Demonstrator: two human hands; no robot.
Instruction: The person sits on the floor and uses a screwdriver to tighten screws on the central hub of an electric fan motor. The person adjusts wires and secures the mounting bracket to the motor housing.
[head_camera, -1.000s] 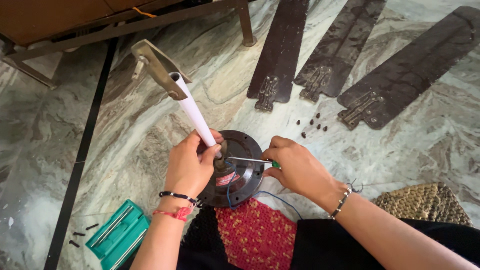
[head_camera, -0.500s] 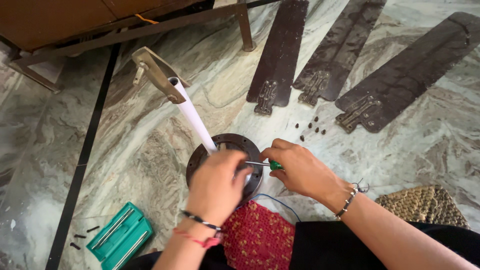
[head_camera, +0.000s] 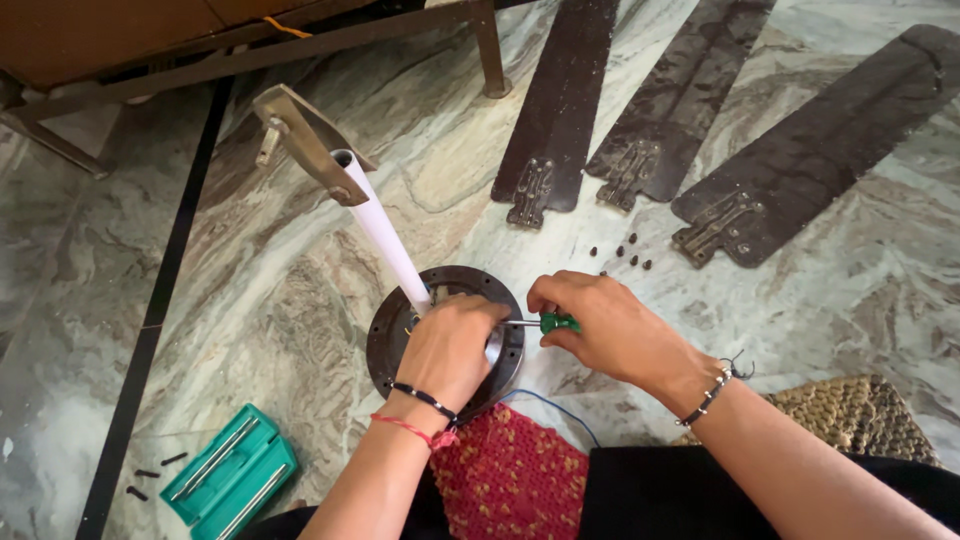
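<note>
A round dark fan motor housing (head_camera: 388, 335) stands on the marble floor, with a white downrod (head_camera: 380, 228) rising from it to a brass bracket (head_camera: 300, 145). My left hand (head_camera: 452, 345) lies over the top of the motor beside the rod's base, fingers curled on it. My right hand (head_camera: 600, 325) grips a green-handled screwdriver (head_camera: 553, 323), whose thin shaft points left into the motor under my left fingers. Both wrists wear bracelets.
Three dark fan blades (head_camera: 560, 110) (head_camera: 675, 95) (head_camera: 820, 145) lie fanned out on the floor beyond. Several small black screws (head_camera: 622, 255) sit near them. A green tool case (head_camera: 232, 472) lies at lower left, a woven mat (head_camera: 860, 415) at right, wooden furniture (head_camera: 130, 40) behind.
My left hand has shifted on top of the motor, from gripping near the rod's base to lying over the housing. The right hand stays on the screwdriver.
</note>
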